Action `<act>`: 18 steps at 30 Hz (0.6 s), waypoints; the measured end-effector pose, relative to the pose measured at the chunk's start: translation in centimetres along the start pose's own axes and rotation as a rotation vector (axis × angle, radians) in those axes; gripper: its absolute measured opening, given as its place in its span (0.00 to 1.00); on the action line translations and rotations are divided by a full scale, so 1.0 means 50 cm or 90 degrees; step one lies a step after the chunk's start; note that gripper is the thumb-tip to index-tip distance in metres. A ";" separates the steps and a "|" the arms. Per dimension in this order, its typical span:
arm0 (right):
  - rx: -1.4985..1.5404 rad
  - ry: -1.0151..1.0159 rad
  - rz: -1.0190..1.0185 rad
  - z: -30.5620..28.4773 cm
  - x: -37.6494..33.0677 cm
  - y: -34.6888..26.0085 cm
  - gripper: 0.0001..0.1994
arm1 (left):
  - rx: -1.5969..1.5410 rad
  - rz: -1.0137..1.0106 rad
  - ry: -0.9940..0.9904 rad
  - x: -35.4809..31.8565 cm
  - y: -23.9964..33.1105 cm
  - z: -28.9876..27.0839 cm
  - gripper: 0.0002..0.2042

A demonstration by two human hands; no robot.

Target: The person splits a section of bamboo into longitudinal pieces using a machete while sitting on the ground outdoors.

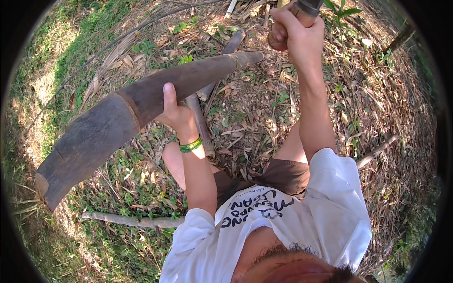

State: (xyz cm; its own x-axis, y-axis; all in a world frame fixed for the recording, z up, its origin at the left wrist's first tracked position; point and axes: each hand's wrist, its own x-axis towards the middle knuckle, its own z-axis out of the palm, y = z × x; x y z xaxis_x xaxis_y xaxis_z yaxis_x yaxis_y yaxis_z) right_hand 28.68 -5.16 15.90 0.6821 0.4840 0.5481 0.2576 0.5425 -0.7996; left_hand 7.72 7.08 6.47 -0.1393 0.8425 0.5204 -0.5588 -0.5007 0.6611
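A thick, dark brown length of bamboo [94, 134] slants from the lower left up to the upper middle. It has a raised node ring near its middle and another near its narrow far end. My left hand [177, 113] is closed around its near side, the thumb lying across the top. At the top right, my right hand [302, 35] grips the wooden handle [278, 43] of a bladed tool, raised to the right of the bamboo's far end. Only the dark base of the blade [310, 5] shows; the rest is cut off by the frame's upper edge.
Beneath the held bamboo lie a dark round pole [200, 125] and another dark piece [233, 43]. Thin branches lie behind me at left [127, 220] and right [377, 152]. Dry leaves [245, 111] cover the ground, with green grass [85, 42] at far left.
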 end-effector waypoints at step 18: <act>-0.337 -0.151 0.589 -0.018 -0.231 0.337 0.12 | -0.041 -0.006 0.036 0.016 -0.007 -0.047 0.23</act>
State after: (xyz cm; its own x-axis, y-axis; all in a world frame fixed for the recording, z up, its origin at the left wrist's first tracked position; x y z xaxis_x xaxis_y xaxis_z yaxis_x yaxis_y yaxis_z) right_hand 25.76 -2.24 -4.11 0.6293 0.7029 -0.3316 0.0131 -0.4362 -0.8997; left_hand 5.89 8.42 5.37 -0.1789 0.8582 0.4812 -0.6116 -0.4801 0.6289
